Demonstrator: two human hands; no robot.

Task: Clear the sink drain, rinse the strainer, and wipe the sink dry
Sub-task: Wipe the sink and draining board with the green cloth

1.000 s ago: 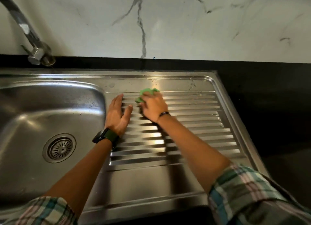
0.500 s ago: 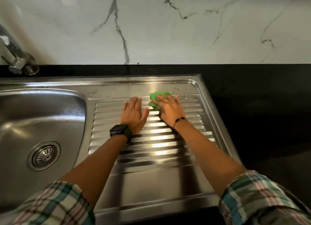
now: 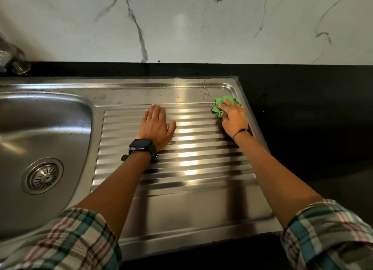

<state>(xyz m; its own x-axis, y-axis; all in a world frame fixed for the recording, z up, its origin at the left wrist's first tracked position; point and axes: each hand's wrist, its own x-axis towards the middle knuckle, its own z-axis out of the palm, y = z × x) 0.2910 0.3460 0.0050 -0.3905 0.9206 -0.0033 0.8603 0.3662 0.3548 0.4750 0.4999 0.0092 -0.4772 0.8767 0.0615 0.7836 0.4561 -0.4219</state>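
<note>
- Closest to the camera are two plaid sleeves (image 3: pixel 76 241), rolled up, one in each bottom corner, with bare forearms reaching out over the steel.
- Right under the arms is the smooth flat front part of the drainboard (image 3: pixel 191 215), pretty shiny, and past that the ribbed section starts.
- The sink basin (image 3: pixel 40 128) sits off to the left, and the strainer (image 3: pixel 42 176) is seated in the drain hole at the bottom of it, nobody touching it.
- The left hand (image 3: pixel 155 126) is flat on the ribs about mid-board, palm down, fingers straight and together, thumb stuck out to the side. It holds nothing and just rests there. There's a black smartwatch (image 3: pixel 141 145) on that wrist.
- The right hand (image 3: pixel 234 118) is way over at the far right corner of the ribbed area, well apart from the left one. It's pressing down on a bunched-up green cloth (image 3: pixel 222 106), fingers spread over the top of it; the cloth pokes out from under the fingertips, right up against the raised edge of the board. A thin black bracelet (image 3: pixel 241 132) is on that wrist.
- Just beyond the cloth there are a few water droplets (image 3: pixel 204 93) on the flat back strip of the steel.
- Behind the sink runs a black countertop (image 3: pixel 302 100), which also wraps down the right side.
- Furthest back is a white marble wall (image 3: pixel 191 23) with grey veins, and the tap base (image 3: pixel 16 61) is blurry in the left corner.
</note>
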